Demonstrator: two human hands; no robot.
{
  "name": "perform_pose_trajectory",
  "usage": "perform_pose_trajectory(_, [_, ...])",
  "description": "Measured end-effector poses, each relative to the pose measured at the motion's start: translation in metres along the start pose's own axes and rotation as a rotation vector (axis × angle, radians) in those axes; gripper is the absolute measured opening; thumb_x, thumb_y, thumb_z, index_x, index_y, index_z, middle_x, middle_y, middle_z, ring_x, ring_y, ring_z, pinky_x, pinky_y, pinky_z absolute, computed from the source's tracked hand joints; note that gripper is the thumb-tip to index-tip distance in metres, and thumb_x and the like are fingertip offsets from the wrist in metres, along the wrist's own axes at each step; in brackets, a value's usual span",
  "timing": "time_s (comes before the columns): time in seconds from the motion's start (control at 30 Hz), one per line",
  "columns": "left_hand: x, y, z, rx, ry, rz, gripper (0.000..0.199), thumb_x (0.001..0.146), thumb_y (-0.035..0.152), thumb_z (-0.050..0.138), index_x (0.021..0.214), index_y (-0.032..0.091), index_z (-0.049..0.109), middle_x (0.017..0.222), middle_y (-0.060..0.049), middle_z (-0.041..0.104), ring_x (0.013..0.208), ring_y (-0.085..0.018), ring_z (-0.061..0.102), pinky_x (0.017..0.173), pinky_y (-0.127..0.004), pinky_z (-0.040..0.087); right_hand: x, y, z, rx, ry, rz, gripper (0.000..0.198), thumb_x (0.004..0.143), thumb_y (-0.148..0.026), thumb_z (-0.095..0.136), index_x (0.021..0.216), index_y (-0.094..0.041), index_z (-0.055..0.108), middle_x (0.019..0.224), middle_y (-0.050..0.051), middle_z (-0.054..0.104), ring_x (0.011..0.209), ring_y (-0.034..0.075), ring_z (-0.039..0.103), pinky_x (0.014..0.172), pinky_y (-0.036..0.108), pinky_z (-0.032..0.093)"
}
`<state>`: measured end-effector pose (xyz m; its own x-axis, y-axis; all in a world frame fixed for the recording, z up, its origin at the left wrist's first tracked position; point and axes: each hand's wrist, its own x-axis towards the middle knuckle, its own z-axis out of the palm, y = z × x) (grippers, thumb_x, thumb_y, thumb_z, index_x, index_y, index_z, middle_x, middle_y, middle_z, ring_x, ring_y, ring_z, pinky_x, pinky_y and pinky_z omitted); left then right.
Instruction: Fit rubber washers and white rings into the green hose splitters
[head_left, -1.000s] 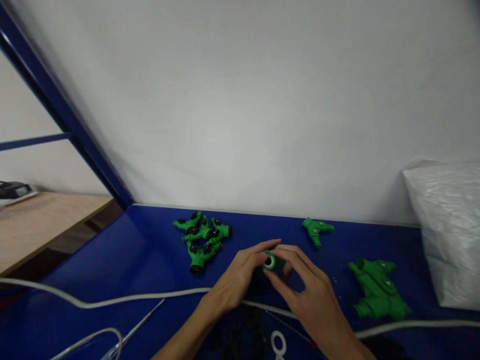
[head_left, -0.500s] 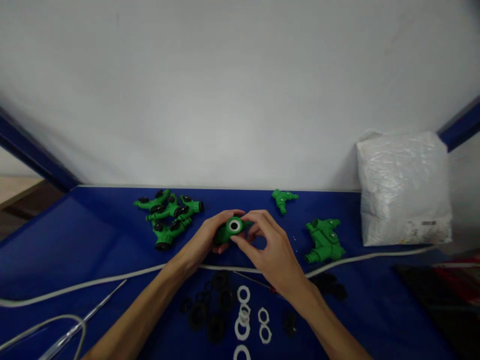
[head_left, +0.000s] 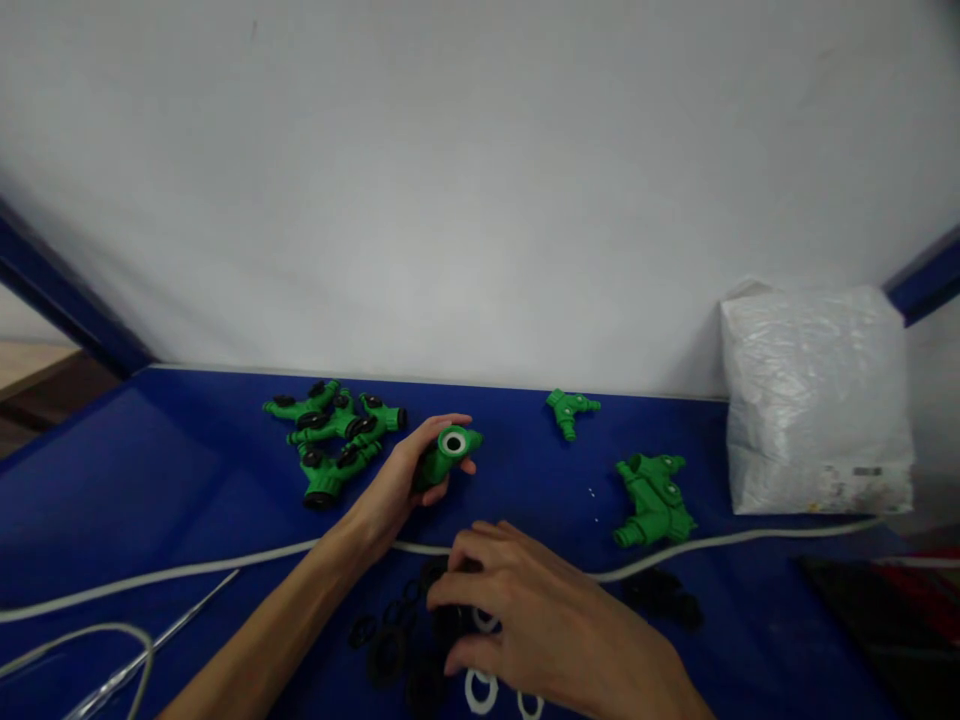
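My left hand (head_left: 409,475) is wrapped round a green hose splitter (head_left: 439,462), whose round opening faces me with a white ring seated in it and a dark centre. Lower down, my right hand (head_left: 517,610) hovers over loose black rings (head_left: 388,655), thumb and fingers curled but apart, with no part visibly held. Under and beside that hand lie several white rings (head_left: 481,692), partly hidden by the fingers and palm. Whether the fingertips touch a black ring, I cannot tell.
Green splitters with black caps (head_left: 322,475) lie grouped at left. Bare green splitters (head_left: 654,500) and a smaller one (head_left: 570,408) lie at right. A white cable (head_left: 225,565) crosses the blue table. A plastic-wrapped package (head_left: 817,400) leans against the back wall.
My right hand has let go of the splitter and come down over the black and white rings. My left hand keeps the splitter, now tilted slightly and shifted a little left.
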<state>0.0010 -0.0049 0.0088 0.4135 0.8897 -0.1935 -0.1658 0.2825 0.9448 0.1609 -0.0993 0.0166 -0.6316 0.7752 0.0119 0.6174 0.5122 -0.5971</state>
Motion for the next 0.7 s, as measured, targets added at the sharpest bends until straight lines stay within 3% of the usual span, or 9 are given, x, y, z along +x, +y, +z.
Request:
perform_pose_trajectory(0.1, [0.001, 0.001, 0.002, 0.008, 0.021, -0.05, 0.049, 0.092, 0.05, 0.048, 0.132, 0.021, 0.055, 0.074, -0.001, 0.064, 0.043, -0.007, 0.042, 0.042, -0.019, 0.022, -0.002, 0.002, 0.007, -0.001, 0.005, -0.035, 0.03, 0.08, -0.024, 0.081, 0.108, -0.027, 0.071, 0.113, 0.002, 0.069, 0.116, 0.025, 0.064, 0.11, 0.044, 0.043])
perform_pose_trajectory(0.2, [0.001, 0.003, 0.002, 0.02, 0.034, -0.09, 0.05, 0.089, 0.047, 0.049, 0.131, 0.019, 0.055, 0.068, 0.001, 0.06, 0.044, -0.008, 0.044, 0.043, -0.018, 0.023, 0.0, 0.002, -0.002, 0.094, 0.074, -0.029, 0.035, 0.078, -0.021, 0.082, 0.109, -0.029, 0.071, 0.112, -0.001, 0.069, 0.109, 0.021, 0.067, 0.101, 0.032, 0.051])
perform_pose_trajectory(0.33, [0.002, 0.001, -0.002, 0.075, 0.019, -0.033, 0.047, 0.087, 0.048, 0.051, 0.121, 0.017, 0.062, 0.064, 0.003, 0.055, 0.046, -0.008, 0.038, 0.044, -0.018, 0.024, 0.008, 0.006, -0.023, 0.218, 0.466, -0.019, 0.037, 0.082, -0.011, 0.074, 0.114, -0.029, 0.068, 0.104, -0.001, 0.067, 0.083, 0.012, 0.067, 0.082, 0.023, 0.056])
perform_pose_trajectory(0.43, [0.003, -0.002, -0.003, 0.161, 0.009, -0.021, 0.043, 0.085, 0.046, 0.052, 0.116, 0.018, 0.065, 0.065, 0.002, 0.056, 0.051, -0.01, 0.043, 0.044, -0.019, 0.026, 0.015, 0.014, -0.027, 0.184, 0.713, -0.086, 0.034, 0.086, -0.006, 0.066, 0.116, -0.023, 0.066, 0.104, 0.003, 0.066, 0.077, 0.011, 0.067, 0.078, 0.022, 0.057])
perform_pose_trajectory(0.57, [0.001, -0.003, 0.001, 0.266, 0.025, -0.049, 0.041, 0.086, 0.043, 0.052, 0.117, 0.02, 0.067, 0.073, 0.0, 0.062, 0.059, -0.013, 0.049, 0.049, -0.02, 0.031, 0.02, 0.02, -0.016, 0.109, 0.731, -0.122, 0.031, 0.089, -0.006, 0.063, 0.117, -0.02, 0.065, 0.107, 0.006, 0.066, 0.075, 0.011, 0.068, 0.077, 0.022, 0.058])
perform_pose_trajectory(0.7, [0.0, -0.007, 0.001, 0.327, 0.027, 0.006, 0.044, 0.088, 0.05, 0.053, 0.113, 0.019, 0.071, 0.084, -0.002, 0.067, 0.068, -0.016, 0.055, 0.056, -0.022, 0.039, 0.02, 0.022, -0.006, 0.024, 0.721, -0.099, 0.031, 0.09, -0.011, 0.065, 0.12, -0.021, 0.064, 0.112, 0.007, 0.068, 0.091, 0.017, 0.07, 0.087, 0.028, 0.059])
